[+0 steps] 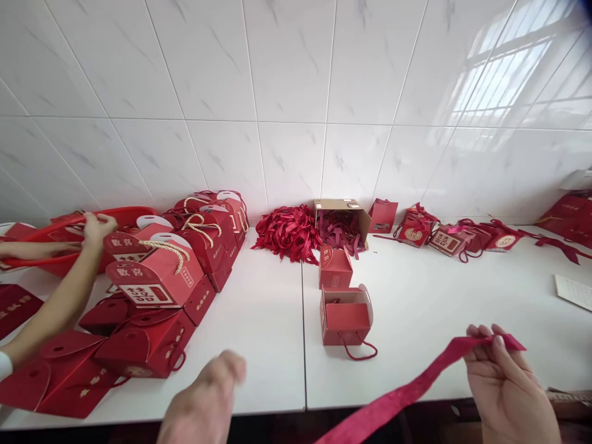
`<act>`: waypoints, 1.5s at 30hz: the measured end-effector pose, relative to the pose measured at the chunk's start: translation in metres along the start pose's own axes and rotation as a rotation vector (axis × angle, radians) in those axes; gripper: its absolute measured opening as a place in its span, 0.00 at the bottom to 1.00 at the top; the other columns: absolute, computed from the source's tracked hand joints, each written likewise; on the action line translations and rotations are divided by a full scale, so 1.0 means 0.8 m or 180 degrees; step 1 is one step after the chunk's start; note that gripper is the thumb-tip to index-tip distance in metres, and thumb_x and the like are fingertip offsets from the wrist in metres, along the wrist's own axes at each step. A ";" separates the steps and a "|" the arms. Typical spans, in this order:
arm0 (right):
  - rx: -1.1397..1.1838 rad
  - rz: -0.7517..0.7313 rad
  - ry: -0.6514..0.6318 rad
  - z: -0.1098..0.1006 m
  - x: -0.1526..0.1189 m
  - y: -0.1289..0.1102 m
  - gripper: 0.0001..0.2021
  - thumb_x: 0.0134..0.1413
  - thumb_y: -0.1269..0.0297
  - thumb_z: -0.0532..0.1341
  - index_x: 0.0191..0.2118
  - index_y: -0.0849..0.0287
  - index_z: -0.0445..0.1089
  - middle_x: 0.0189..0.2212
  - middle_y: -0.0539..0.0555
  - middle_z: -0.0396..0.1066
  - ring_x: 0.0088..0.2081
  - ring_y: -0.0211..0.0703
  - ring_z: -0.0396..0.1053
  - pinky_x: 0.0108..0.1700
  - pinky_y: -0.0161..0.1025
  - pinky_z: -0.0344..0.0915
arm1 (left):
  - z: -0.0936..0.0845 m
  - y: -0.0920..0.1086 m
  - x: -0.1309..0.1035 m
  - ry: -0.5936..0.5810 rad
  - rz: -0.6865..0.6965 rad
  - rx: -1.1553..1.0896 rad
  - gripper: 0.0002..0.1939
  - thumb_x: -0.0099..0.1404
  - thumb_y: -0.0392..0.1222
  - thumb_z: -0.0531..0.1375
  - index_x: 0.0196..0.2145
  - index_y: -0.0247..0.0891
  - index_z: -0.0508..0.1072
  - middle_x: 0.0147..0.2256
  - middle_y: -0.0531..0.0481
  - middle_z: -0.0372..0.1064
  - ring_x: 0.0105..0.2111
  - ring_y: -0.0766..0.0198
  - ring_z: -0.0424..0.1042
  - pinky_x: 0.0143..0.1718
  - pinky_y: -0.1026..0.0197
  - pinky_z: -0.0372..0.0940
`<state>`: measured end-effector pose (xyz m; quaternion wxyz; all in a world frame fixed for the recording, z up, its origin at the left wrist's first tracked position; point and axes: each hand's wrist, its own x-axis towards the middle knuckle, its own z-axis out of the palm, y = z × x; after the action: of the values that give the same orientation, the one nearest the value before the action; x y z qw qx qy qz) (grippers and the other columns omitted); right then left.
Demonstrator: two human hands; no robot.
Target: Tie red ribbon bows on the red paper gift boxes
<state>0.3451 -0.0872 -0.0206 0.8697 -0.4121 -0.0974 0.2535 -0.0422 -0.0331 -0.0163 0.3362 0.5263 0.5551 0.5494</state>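
Note:
My right hand (pixel 506 379), at the lower right, pinches a crimson ribbon (pixel 416 388) near one end, with a short tail past the thumb. From there the ribbon slants down and left until the bottom edge cuts it off. At the lower left, my left hand (pixel 203 401) is smeared by motion in front of the table edge; its fingers are not clear and no held thing shows. Between the hands, farther back, a small open red box (pixel 346 324) with a cord handle rests on the table, and a closed red box (pixel 335 268) stands right behind it.
Stacked red gift boxes (pixel 157 271) crowd the left, where a co-worker's hands (pixel 98 228) reach at a red basin (pixel 134 216). Along the tiled wall lie a ribbon heap (pixel 289 234), a cardboard carton (pixel 365 225) of ribbons and several tied boxes (pixel 453 240).

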 end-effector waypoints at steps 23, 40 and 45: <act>-0.1558 0.1840 -0.3050 0.048 -0.086 0.035 0.14 0.55 0.53 0.64 0.36 0.60 0.74 0.25 0.51 0.69 0.25 0.36 0.63 0.30 0.34 0.59 | 0.123 0.023 0.061 -0.1730 -0.0469 -0.0124 0.21 0.67 0.57 0.51 0.39 0.37 0.73 0.29 0.50 0.73 0.30 0.60 0.72 0.34 0.61 0.66; -0.0802 0.1791 -0.3763 0.063 -0.119 0.068 0.09 0.58 0.61 0.61 0.30 0.52 0.78 0.50 0.53 0.64 0.47 0.44 0.64 0.46 0.36 0.61 | 0.128 0.040 0.047 -0.0573 -0.0141 0.1158 0.26 0.58 0.51 0.60 0.53 0.46 0.61 0.44 0.47 0.71 0.47 0.54 0.71 0.47 0.52 0.65; -0.0800 0.1803 -0.3719 0.059 -0.118 0.072 0.09 0.58 0.61 0.61 0.30 0.51 0.78 0.50 0.53 0.65 0.48 0.44 0.64 0.46 0.35 0.60 | 0.132 0.034 0.047 -0.0530 -0.0098 0.1389 0.25 0.58 0.51 0.60 0.52 0.46 0.62 0.43 0.48 0.71 0.41 0.55 0.73 0.42 0.54 0.67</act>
<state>0.2264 -0.0741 -0.0310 0.5189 -0.3148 -0.4699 0.6410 0.0556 0.0252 -0.0004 0.2675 0.6214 0.6391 0.3658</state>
